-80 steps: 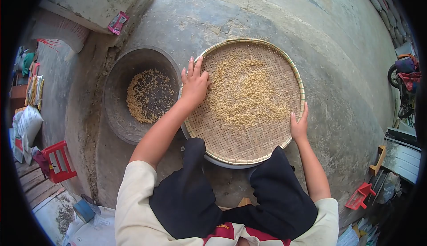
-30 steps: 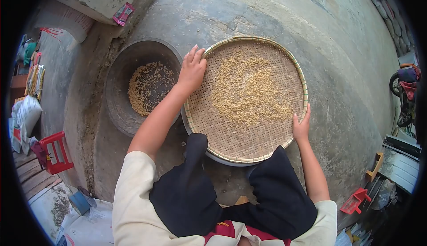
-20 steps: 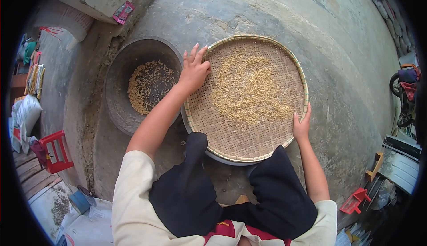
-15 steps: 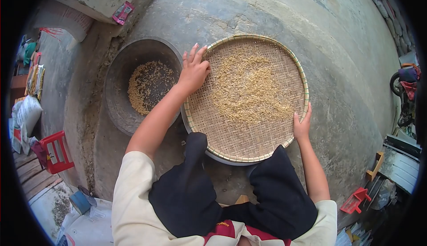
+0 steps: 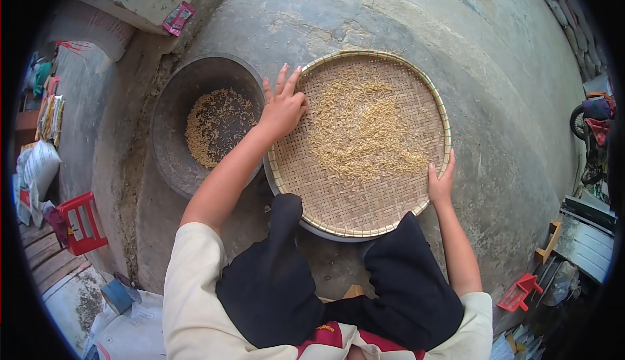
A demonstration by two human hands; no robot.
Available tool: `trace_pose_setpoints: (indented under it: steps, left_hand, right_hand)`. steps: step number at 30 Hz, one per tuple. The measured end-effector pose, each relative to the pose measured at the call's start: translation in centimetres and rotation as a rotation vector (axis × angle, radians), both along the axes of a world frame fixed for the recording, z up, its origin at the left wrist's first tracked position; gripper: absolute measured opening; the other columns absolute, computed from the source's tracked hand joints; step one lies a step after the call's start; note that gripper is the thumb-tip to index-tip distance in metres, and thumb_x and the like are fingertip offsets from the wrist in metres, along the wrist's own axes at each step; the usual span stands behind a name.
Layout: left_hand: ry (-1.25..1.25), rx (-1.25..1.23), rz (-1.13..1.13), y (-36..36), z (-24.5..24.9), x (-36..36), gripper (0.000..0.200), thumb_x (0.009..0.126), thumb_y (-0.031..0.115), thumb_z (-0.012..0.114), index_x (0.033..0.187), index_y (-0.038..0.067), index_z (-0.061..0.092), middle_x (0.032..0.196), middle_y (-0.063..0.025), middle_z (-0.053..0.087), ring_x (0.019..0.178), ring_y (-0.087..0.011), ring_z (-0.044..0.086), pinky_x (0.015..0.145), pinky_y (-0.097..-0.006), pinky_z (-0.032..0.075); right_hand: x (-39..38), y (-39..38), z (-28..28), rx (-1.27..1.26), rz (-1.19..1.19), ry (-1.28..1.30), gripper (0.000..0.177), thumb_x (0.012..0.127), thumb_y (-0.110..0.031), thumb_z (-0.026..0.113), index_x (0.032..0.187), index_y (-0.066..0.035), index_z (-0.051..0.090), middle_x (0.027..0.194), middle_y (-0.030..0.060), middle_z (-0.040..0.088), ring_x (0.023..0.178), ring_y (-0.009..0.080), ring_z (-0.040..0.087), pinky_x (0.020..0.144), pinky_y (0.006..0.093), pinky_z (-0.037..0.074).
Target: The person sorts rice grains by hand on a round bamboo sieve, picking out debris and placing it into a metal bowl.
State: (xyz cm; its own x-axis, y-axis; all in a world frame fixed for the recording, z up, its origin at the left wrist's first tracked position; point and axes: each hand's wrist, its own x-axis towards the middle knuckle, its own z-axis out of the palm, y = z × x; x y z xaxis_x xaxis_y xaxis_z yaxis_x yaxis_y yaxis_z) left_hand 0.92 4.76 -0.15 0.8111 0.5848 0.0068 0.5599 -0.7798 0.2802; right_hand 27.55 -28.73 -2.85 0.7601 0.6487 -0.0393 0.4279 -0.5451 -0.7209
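A round woven bamboo winnowing tray [image 5: 351, 207] sits in front of me over a grey basin, whose edge barely shows beneath it. Yellowish husked grains [image 5: 364, 125] are spread across its middle and upper part. My left hand [image 5: 284, 109] is at the tray's left rim, thumb and index finger pinched together and the other fingers stretched out. Whatever may be in that pinch is too small to make out. On the right, my right hand [image 5: 443, 184] holds the rim, thumb on the inner side and fingers outside. A dark round basin [image 5: 172, 155] with grain at its bottom stands to the left.
Concrete floor [image 5: 501, 145] surrounds the tray. A red plastic stool [image 5: 84, 223] and white sacks [image 5: 42, 165] lie at the left. A pink packet [image 5: 178, 18] rests by the concrete ledge. At the lower right is a red plastic piece [image 5: 519, 293].
My left hand has shifted very slightly to the left, still pinched at the rim. The tray, grains and right hand look almost the same.
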Motion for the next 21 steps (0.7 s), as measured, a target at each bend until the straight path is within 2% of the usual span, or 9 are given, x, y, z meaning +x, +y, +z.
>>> trace_pose_setpoints:
  steps: [4, 6, 13, 16, 19, 21]
  left_hand:
    - [0.025, 0.024, -0.003, -0.6, 0.1, -0.1, 0.012, 0.08, 0.02, 0.064, 0.079, 0.01, 0.058, 0.148, -0.0087, 0.02, 0.139, -0.0326, 0.004, 0.101, -0.0684, 0.003]
    - [0.135, 0.136, -0.077, -1.0, -0.1, 0.0, 0.011, 0.081, 0.021, 0.063, 0.079, 0.012, 0.058, 0.147, -0.0079, 0.022, 0.14, -0.0302, 0.005, 0.1, -0.069, 0.0]
    - [0.131, 0.198, -0.07, -1.2, -0.8, 0.1, 0.011, 0.081, 0.022, 0.062, 0.078, 0.012, 0.058, 0.146, -0.0074, 0.025, 0.14, -0.0283, 0.006, 0.101, -0.0667, -0.003]
    - [0.142, 0.196, -0.033, -1.7, -0.7, 0.3, 0.013, 0.082, 0.023, 0.061, 0.079, 0.01, 0.059, 0.146, -0.0085, 0.025, 0.14, -0.0292, 0.007, 0.101, -0.067, 0.0]
    - [0.221, 0.208, 0.027, -2.5, 0.3, 1.0, 0.01, 0.079, 0.017, 0.062, 0.081, 0.008, 0.059, 0.146, -0.0088, 0.025, 0.139, -0.03, 0.007, 0.101, -0.0677, 0.006]
    - [0.34, 0.201, 0.047, -3.0, 1.1, 1.6, 0.009, 0.075, 0.01, 0.06, 0.082, 0.004, 0.06, 0.145, -0.0109, 0.026, 0.139, -0.0315, 0.009, 0.102, -0.0643, 0.012]
  right_hand:
    - [-0.1, 0.1, 0.3, 0.002, 0.006, -0.006, 0.069, 0.084, -0.008, 0.055, 0.142, -0.007, 0.016, 0.131, 0.0242, 0.042, 0.118, 0.0327, 0.047, 0.098, 0.0384, 0.037]
    - [-0.2, 0.2, 0.4, -0.001, 0.011, -0.02, 0.069, 0.084, -0.008, 0.055, 0.142, -0.007, 0.016, 0.131, 0.0242, 0.042, 0.118, 0.0325, 0.047, 0.098, 0.0383, 0.037]
    - [-0.1, 0.2, 0.4, 0.01, 0.01, -0.006, 0.069, 0.084, -0.008, 0.054, 0.142, -0.006, 0.016, 0.131, 0.0245, 0.043, 0.117, 0.0325, 0.048, 0.098, 0.0382, 0.037]
    - [0.0, 0.0, 0.0, 0.011, 0.002, 0.028, 0.069, 0.084, -0.008, 0.055, 0.141, -0.006, 0.016, 0.131, 0.0246, 0.042, 0.117, 0.0327, 0.048, 0.098, 0.0382, 0.037]
    - [0.1, -0.1, -0.1, 0.012, 0.016, -0.007, 0.07, 0.083, -0.008, 0.055, 0.141, -0.006, 0.016, 0.131, 0.0248, 0.042, 0.118, 0.0328, 0.047, 0.098, 0.0383, 0.037]
    - [0.1, 0.0, 0.0, 0.0, 0.02, -0.037, 0.07, 0.083, -0.009, 0.056, 0.141, -0.006, 0.017, 0.132, 0.0247, 0.041, 0.118, 0.0329, 0.047, 0.098, 0.0383, 0.037]
